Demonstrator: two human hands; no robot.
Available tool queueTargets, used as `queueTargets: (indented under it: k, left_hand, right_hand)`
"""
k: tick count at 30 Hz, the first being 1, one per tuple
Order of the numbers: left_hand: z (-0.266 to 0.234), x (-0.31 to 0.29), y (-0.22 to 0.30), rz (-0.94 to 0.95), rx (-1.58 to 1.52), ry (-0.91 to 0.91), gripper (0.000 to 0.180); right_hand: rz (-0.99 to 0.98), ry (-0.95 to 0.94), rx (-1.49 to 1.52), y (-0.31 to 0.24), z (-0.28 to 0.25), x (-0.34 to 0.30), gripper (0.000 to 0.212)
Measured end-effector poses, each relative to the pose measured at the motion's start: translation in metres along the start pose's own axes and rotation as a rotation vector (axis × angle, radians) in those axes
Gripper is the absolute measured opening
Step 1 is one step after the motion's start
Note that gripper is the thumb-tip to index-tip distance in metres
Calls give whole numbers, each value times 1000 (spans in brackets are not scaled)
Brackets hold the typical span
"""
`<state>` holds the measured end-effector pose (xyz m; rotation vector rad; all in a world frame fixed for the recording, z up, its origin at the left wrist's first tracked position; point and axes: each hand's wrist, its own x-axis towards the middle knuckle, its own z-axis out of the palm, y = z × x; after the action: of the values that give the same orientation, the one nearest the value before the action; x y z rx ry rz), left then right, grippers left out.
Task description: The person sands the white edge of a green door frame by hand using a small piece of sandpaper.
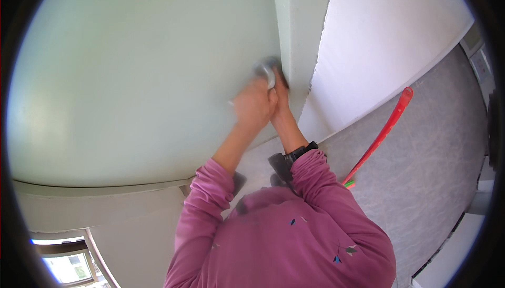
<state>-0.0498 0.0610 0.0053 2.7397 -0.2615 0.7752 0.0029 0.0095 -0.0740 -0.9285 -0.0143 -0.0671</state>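
Observation:
Both my arms, in pink sleeves, reach up to a pale green wall [131,77] where it meets a projecting corner [300,30]. My left hand [253,106] is closed around a small grey rounded tool [264,68], blurred by motion, which it presses against the wall beside the corner. My right hand [280,97], with a dark watch [302,150] on its wrist, lies close against the left hand, its fingers stretched up toward the tool. Whether it grips the tool is unclear.
Right of the corner, a white unpainted wall [389,40] with a ragged paint edge. A red pole [381,132] leans against it, standing on grey floor covering [421,172]. A window [68,264] shows at the lower left, below a grey ledge [100,190].

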Motion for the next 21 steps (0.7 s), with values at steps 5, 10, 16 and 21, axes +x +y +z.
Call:
queueTargets:
  k: [5, 10, 16, 21]
  left_hand:
    - [5, 4, 4, -6, -31, 8, 16]
    - [2, 4, 1, -20, -22, -15, 14]
    - [1, 4, 4, -47, -15, -22, 14]
    - [0, 4, 5, -34, -20, -31, 15]
  right_hand:
    - [-270, 10, -386, 17, -14, 15, 32]
    - [-148, 39, -181, 18, -8, 14, 33]
    - [55, -57, 160, 2, -10, 8, 29]
    - [69, 11, 148, 1, -9, 10, 33]
